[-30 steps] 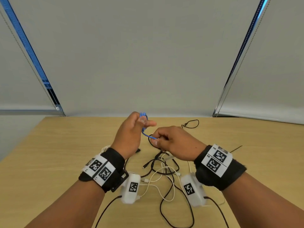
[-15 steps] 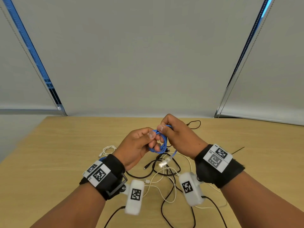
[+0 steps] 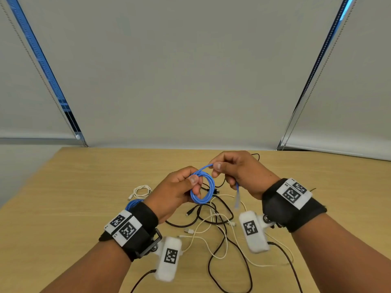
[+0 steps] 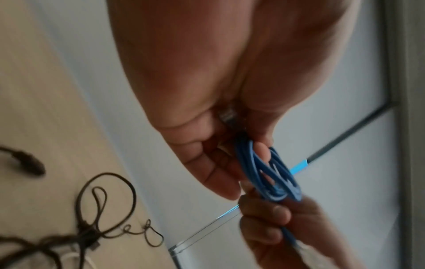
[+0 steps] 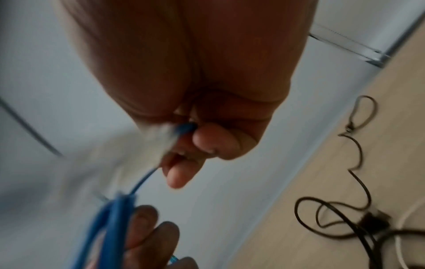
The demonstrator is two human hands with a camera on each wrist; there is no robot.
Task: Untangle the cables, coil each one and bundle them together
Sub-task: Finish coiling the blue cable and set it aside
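- The blue cable (image 3: pixel 202 190) is wound into a small round coil held above the wooden table (image 3: pixel 69 187), in front of the person, between the two hands.
- The left hand (image 3: pixel 175 192) pinches the near-left side of the coil, thumb on top and fingers curled underneath; in the left wrist view the loops (image 4: pixel 266 169) pass over one fingertip and the hand is closed round them.
- The right hand (image 3: pixel 239 172) pinches the loose run of the same cable just beyond the coil, thumb against forefinger; the tail drops behind the palm and ends in a pale, blurred plug (image 3: pixel 237 200) hanging below the hand.
- In the right wrist view the cable (image 5: pixel 142 180) leaves the curled fingers and runs down to the coil; motion blur hides the finer detail.
- Under the hands a tangle of black cables (image 3: pixel 213 214) and white cables (image 3: pixel 211 231) lies loose on the table, crossing each other.
- A small coiled white cable (image 3: pixel 140 191) lies apart to the left, and a second blue bundle (image 3: pixel 133 205) shows just behind the left wristband.
- A thin black cable loop (image 3: pixel 255 155) lies near the far edge, behind the right hand.
- Beyond the table hang pale grey roller blinds (image 3: pixel 190 70) with bead chains, blue strips showing between them.
- Both wrists carry black bands with square printed markers and white camera housings.
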